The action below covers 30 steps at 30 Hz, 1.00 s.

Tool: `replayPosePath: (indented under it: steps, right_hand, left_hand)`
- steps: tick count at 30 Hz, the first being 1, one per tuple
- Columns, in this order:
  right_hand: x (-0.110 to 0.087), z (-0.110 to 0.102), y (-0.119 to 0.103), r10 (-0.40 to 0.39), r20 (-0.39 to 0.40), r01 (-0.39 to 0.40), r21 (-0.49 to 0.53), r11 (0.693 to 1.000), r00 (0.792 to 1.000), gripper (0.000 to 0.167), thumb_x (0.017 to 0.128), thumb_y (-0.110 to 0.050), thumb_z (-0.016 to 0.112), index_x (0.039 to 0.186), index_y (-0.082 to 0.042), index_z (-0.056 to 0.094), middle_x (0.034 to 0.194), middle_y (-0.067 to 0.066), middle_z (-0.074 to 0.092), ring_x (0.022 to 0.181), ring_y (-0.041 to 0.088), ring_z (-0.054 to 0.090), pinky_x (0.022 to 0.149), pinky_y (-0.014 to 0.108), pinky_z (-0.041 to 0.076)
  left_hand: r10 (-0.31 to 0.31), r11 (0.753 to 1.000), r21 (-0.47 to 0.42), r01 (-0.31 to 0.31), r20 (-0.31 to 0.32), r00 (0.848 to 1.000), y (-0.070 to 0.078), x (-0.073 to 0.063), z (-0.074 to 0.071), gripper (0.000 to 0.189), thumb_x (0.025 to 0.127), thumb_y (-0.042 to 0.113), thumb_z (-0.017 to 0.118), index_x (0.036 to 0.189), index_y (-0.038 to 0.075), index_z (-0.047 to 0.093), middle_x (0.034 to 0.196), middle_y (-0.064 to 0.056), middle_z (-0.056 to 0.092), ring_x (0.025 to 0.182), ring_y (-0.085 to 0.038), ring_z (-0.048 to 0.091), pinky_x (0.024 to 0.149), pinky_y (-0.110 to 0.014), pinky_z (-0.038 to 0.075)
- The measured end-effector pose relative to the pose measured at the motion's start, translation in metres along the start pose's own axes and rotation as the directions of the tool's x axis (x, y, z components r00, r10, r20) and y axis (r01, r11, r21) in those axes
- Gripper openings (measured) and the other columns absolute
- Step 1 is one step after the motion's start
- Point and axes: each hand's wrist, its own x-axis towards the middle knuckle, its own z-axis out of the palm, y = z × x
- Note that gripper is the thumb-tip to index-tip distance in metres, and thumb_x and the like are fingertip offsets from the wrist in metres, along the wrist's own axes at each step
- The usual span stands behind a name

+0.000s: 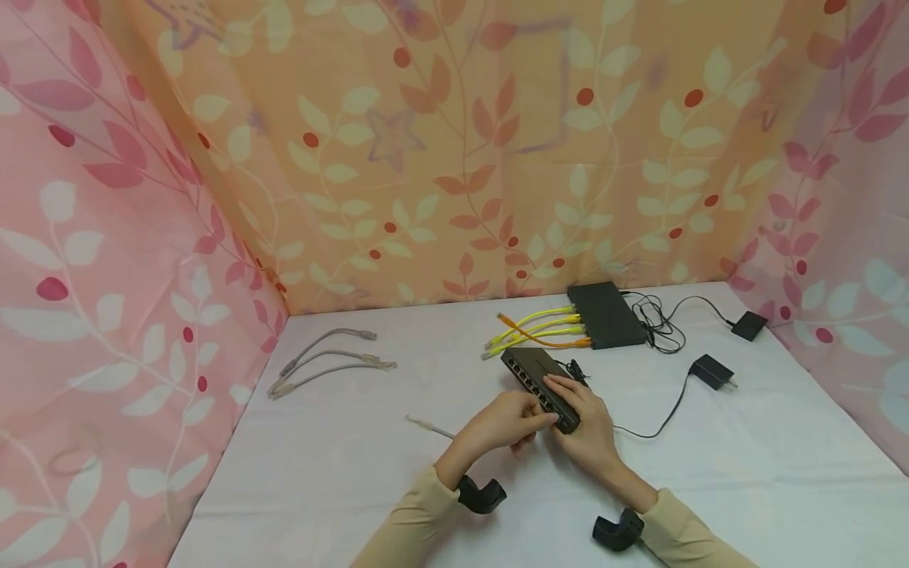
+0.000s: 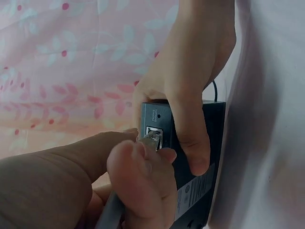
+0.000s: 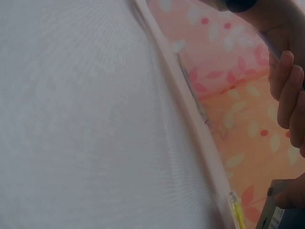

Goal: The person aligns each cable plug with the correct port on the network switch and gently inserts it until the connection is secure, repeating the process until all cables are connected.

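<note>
A small black network switch is tilted up off the white table, its row of ports facing left. My right hand grips its near end, thumb across the underside in the left wrist view. With thumb and fingers, my left hand pinches a grey Ethernet cable just behind its clear plug. That plug is at the mouth of the end port; how far it is inserted I cannot tell. The cable's other end sticks out left of my wrist. In the right wrist view the switch is mostly cut off.
Behind lies another black switch with yellow cables and orange ones plugged in. Several grey Ethernet cables lie at the left. To the right are two black power adapters with thin cords. Patterned fabric walls border the table.
</note>
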Motion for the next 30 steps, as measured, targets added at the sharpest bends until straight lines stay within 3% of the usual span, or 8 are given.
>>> replayPosePath:
  steps: [7, 12, 17, 24, 30]
  right_hand:
    - [0.003, 0.002, 0.001, -0.035, -0.014, 0.035, -0.015, 0.999, 0.999, 0.061, 0.067, -0.006, 0.073, 0.126, -0.014, 0.058, 0.126, 0.003, 0.057, 0.116, 0.027, 0.051, 0.085, 0.042, 0.035]
    - [0.002, 0.003, 0.000, -0.068, 0.007, 0.069, -0.052, 0.996, 0.998, 0.061, 0.068, -0.009, 0.072, 0.127, -0.013, 0.058, 0.128, 0.005, 0.057, 0.117, 0.026, 0.051, 0.088, 0.044, 0.036]
    - [0.000, 0.002, -0.001, -0.084, 0.009, 0.084, -0.091, 0.992, 0.996, 0.062, 0.067, -0.009, 0.070, 0.127, -0.013, 0.058, 0.130, 0.007, 0.056, 0.118, 0.027, 0.051, 0.087, 0.046, 0.037]
    - [-0.003, 0.004, -0.001, -0.069, 0.010, 0.069, -0.094, 0.993, 0.998, 0.062, 0.069, -0.004, 0.069, 0.129, -0.011, 0.056, 0.132, 0.009, 0.054, 0.118, 0.030, 0.052, 0.087, 0.049, 0.037]
    - [-0.003, 0.004, -0.004, -0.065, 0.000, 0.065, -0.096, 0.993, 0.998, 0.065, 0.067, 0.002, 0.067, 0.130, -0.008, 0.054, 0.132, 0.011, 0.053, 0.117, 0.030, 0.053, 0.092, 0.049, 0.037]
  left_hand:
    - [0.003, 0.987, -0.163, 0.008, 0.071, 0.997, -0.012, 0.009, -0.001, 0.037, 0.092, 0.035, 0.057, 0.072, 0.003, 0.058, 0.052, 0.001, 0.054, 0.040, -0.012, 0.053, 0.049, -0.042, 0.051]
    - [-0.005, 0.967, -0.252, 0.038, 0.129, 0.992, -0.019, 0.012, -0.003, 0.038, 0.091, 0.033, 0.058, 0.066, 0.005, 0.057, 0.051, 0.000, 0.055, 0.039, -0.012, 0.053, 0.049, -0.043, 0.051]
    - [-0.003, 0.978, -0.207, 0.031, 0.132, 0.991, -0.015, 0.015, -0.003, 0.040, 0.092, 0.030, 0.057, 0.069, -0.002, 0.059, 0.049, 0.000, 0.054, 0.038, -0.012, 0.053, 0.049, -0.043, 0.051]
    - [-0.021, 0.997, -0.069, 0.028, 0.095, 0.995, -0.005, 0.021, -0.003, 0.040, 0.092, 0.029, 0.057, 0.058, 0.007, 0.058, 0.044, 0.001, 0.053, 0.037, -0.014, 0.054, 0.050, -0.041, 0.052]
    - [-0.035, 0.997, -0.059, 0.041, 0.094, 0.995, -0.001, 0.024, -0.001, 0.042, 0.092, 0.027, 0.058, 0.056, 0.006, 0.057, 0.043, 0.002, 0.052, 0.036, -0.009, 0.052, 0.048, -0.036, 0.052]
